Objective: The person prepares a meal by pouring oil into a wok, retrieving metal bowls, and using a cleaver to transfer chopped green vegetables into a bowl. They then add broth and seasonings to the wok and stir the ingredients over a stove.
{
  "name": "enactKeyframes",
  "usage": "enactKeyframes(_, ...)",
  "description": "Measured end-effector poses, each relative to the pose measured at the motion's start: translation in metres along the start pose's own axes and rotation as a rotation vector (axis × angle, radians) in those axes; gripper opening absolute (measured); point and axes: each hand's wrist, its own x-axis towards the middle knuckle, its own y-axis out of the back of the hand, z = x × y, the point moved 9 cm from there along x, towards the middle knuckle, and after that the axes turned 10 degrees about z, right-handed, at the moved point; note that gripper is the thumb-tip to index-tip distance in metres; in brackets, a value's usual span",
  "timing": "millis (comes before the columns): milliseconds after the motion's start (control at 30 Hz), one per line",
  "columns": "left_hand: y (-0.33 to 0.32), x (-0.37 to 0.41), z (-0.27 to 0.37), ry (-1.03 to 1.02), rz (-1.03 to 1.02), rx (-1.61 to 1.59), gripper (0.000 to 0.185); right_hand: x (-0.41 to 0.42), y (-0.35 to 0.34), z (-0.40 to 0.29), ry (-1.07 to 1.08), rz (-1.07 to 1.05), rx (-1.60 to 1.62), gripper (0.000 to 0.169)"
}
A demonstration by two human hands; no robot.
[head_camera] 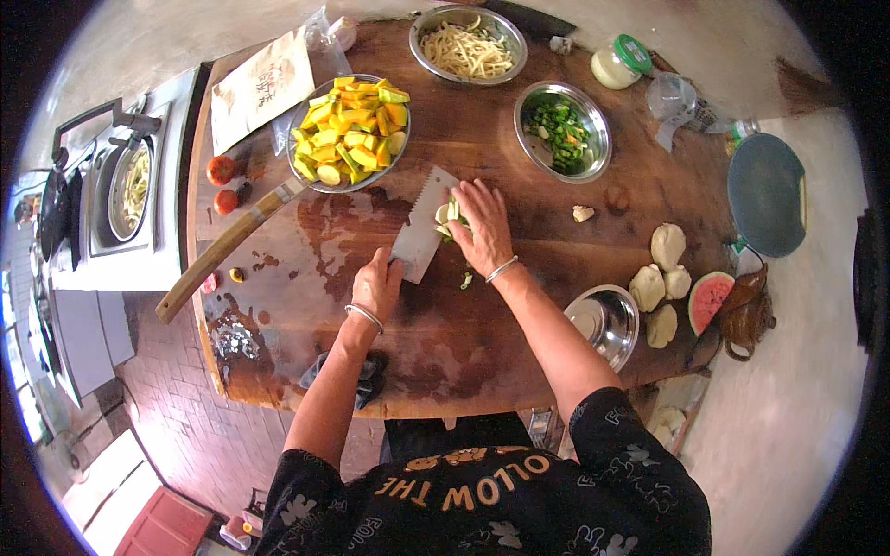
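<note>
My left hand (377,285) grips a wide kitchen cleaver (421,233) with a toothed edge, its handle hidden in my fist. The flat blade lies low over the wooden table (480,333). At the blade's right side, my right hand (487,226) cups some pale sliced pieces (446,212), perhaps garlic, with bits of green under them. Its fingers are spread, and the thumb touches the slices. A few chopped bits (466,280) lie on the wood below this hand. Chopped green vegetables (560,135) fill part of a steel bowl (603,142) farther back.
Cut pumpkin (354,135) heaps a long-handled pan, its wooden handle (229,247) crossing the left edge. Behind are a bowl of pale strips (467,52) and a glass jar (619,64). At right are a steel bowl (612,316), dough-like lumps (646,288) and watermelon (709,300). Tomatoes (220,171) sit left.
</note>
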Motion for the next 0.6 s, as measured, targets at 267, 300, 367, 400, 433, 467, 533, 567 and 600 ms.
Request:
enactKeyframes(267,-0.011,-0.039,0.005,-0.096,-0.159,0.051,0.020,-0.062,0.015,-0.022,-0.188,0.108,0.012,0.059)
enactKeyframes(300,-0.011,-0.049,0.007,-0.093,-0.131,0.026,0.018,-0.069,0.018,-0.028,-0.207,0.119,0.003,0.063)
enactKeyframes(367,-0.016,-0.072,0.005,-0.048,-0.094,0.054,0.017,-0.081,0.017,-0.032,-0.262,0.163,-0.021,0.062)
enactKeyframes(400,-0.020,-0.082,0.007,-0.060,-0.063,0.065,0.017,-0.085,0.018,-0.033,-0.285,0.196,0.000,0.061)
enactKeyframes(433,-0.024,-0.091,0.012,-0.070,-0.029,0.073,0.017,-0.086,0.019,-0.034,-0.304,0.227,0.019,0.060)
enactKeyframes(467,-0.028,-0.100,0.016,-0.045,0.000,0.075,0.017,-0.088,0.021,-0.033,-0.322,0.258,0.038,0.059)
enactKeyframes(533,-0.040,-0.109,0.018,0.060,-0.035,0.041,0.016,-0.089,0.023,-0.031,-0.324,0.286,0.089,0.056)
enactKeyframes(567,-0.045,-0.111,0.022,0.067,-0.045,0.021,0.017,-0.089,0.025,-0.029,-0.324,0.302,0.113,0.054)
enactKeyframes(600,-0.046,-0.110,0.028,0.045,-0.043,-0.012,0.017,-0.088,0.032,-0.029,-0.308,0.347,0.142,0.052)
